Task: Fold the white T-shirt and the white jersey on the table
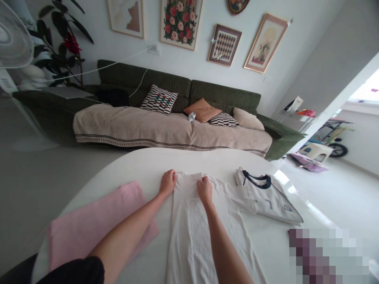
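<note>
A white T-shirt [192, 225] lies on the white table in front of me, its left side folded inward and its right sleeve spread out. My left hand [168, 182] is closed on the shirt's far left edge. My right hand [205, 191] pinches the fabric near the collar. To the right, touching the sleeve, lies a folded white jersey [272, 199] with a dark collar and a number on it. Beneath and beside my left forearm is a folded pink cloth [97, 217].
The white table [189, 157] has a rounded far edge. Behind it stands a green sofa [225, 92] with a beige cover and several cushions. A fan [14, 39] stands at the left. A pixelated patch hides the table's lower right.
</note>
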The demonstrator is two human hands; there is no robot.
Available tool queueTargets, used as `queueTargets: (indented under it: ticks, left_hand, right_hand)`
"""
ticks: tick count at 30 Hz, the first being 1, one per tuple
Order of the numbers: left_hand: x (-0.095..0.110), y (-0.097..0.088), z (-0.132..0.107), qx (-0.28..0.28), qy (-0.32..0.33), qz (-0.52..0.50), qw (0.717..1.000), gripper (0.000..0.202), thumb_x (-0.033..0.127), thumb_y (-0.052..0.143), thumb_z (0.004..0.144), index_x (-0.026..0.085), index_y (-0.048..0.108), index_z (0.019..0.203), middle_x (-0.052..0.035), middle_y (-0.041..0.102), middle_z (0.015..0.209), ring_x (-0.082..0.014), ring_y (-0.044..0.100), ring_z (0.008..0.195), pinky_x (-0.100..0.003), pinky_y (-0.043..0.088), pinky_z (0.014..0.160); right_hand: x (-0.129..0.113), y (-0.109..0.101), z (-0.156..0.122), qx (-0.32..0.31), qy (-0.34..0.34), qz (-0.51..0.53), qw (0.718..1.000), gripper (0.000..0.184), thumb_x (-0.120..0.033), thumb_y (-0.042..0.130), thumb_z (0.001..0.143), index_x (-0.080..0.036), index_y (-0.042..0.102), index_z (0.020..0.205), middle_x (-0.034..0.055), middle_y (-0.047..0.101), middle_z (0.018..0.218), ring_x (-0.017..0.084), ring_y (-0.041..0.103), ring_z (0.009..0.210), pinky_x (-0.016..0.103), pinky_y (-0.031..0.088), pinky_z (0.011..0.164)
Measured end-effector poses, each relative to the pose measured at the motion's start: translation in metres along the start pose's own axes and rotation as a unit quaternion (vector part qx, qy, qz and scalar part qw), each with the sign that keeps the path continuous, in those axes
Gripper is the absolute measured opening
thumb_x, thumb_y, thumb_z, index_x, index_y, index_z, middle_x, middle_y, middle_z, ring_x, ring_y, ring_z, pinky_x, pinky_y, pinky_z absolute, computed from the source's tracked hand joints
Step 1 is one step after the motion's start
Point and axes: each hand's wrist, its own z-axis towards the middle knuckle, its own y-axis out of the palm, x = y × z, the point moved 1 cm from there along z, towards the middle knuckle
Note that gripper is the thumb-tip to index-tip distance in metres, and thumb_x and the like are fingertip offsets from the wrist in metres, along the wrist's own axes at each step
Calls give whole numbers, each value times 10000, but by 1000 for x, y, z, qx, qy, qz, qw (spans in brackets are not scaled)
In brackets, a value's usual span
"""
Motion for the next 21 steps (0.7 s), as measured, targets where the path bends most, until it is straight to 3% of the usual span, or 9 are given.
queueTargets:
  ticks: [6,9,12,16,19,21]
  left_hand:
    - [-3,3,1,-1,-16,11,1000,111,169,405,838,206,496,891,-21,596,860,-158,534,846,-272,394,772]
    - [-3,4,1,1,-20,12,1000,161,154,405,835,206,486,965,-31,604,921,-161,534,886,-270,394,789]
    - [-2,4,0,1,-19,11,1000,229,146,409,831,208,469,1043,-39,604,987,-160,529,933,-270,389,822]
    - [-1,3,0,-4,-15,13,1000,226,150,396,837,201,490,1037,-47,603,1006,-162,526,952,-274,384,856]
    - [0,2,0,-9,-11,16,1000,228,148,381,839,202,511,1018,-46,601,1001,-164,527,952,-278,386,866]
    - [0,1,1,-11,-7,16,1000,239,143,372,837,199,525,1012,-50,601,996,-166,529,948,-278,389,868]
  right_hand:
    - [4,4,-7,35,-26,1,999,295,-210,318,833,-140,478,1070,61,644,815,177,598,731,249,390,608]
    - [1,1,-13,63,-35,-18,997,330,-174,329,822,-115,471,1114,138,604,997,213,577,883,300,397,725]
    - [-8,6,-28,74,-81,-35,993,369,-178,331,837,-131,462,1179,157,484,1235,227,448,1131,359,318,917]
    - [-24,27,-56,-48,-209,-76,974,463,-323,329,875,-159,364,1307,103,319,1400,234,214,1305,433,189,1024]
    - [-28,35,-65,-117,-216,-83,966,535,-400,322,874,-158,294,1351,93,282,1418,246,157,1325,470,165,1031]
    - [-23,31,-64,-109,-202,-61,971,533,-392,315,875,-141,299,1345,106,293,1411,241,189,1316,461,192,1025]
